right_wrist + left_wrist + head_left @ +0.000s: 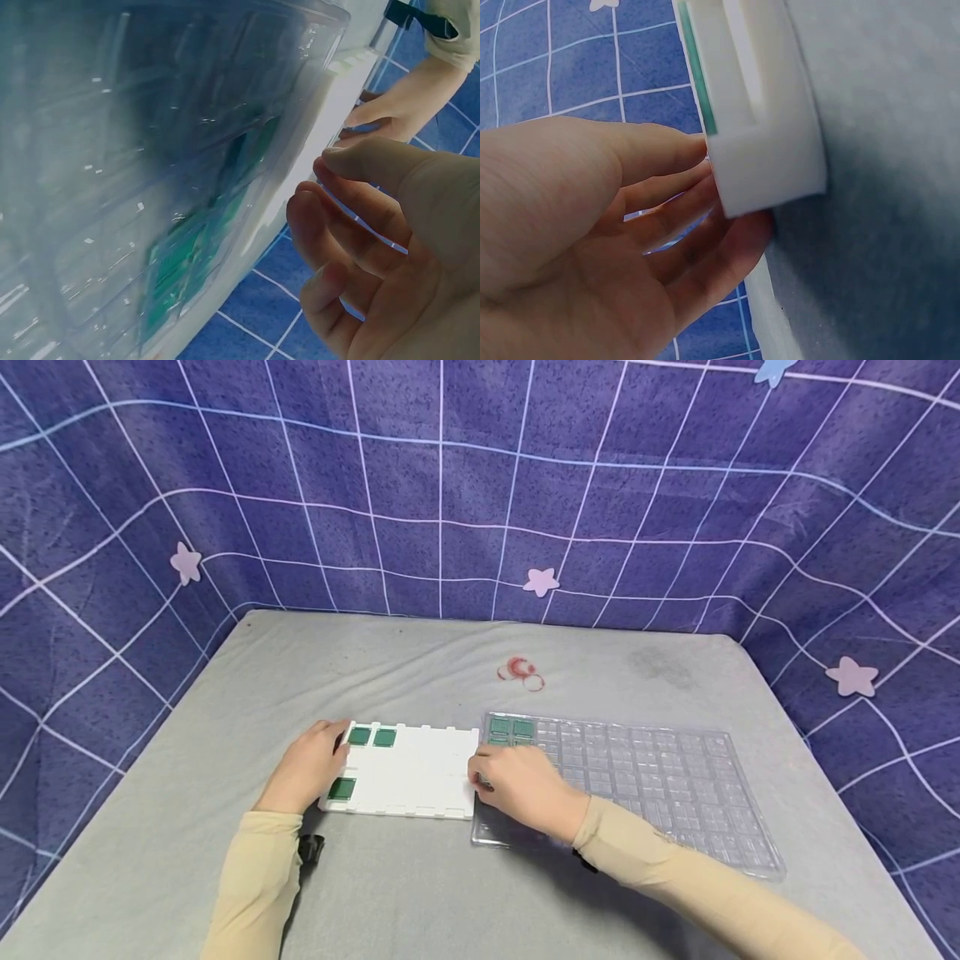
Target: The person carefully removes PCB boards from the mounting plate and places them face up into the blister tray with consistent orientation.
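Note:
In the head view a white rectangular tray [412, 772] lies on the cloth, with green circuit boards [385, 738] near its left end. My left hand [306, 768] grips that end. The left wrist view shows the thumb at the tray's [772, 161] upper edge beside a green strip, fingers against its end. My right hand [525, 783] is at the tray's right end, over the left side of a clear plastic tray [675, 777]. In the right wrist view its fingers [352, 225] are loosely curled, with nothing visible between them; contact with the white tray is unclear.
The clear tray has many pockets; several green boards [522, 728] sit in its far left corner. Grey cloth [360, 893] covers the table, with a red ring mark [517, 668] toward the back. A purple grid-patterned curtain [480, 485] encloses the back and sides.

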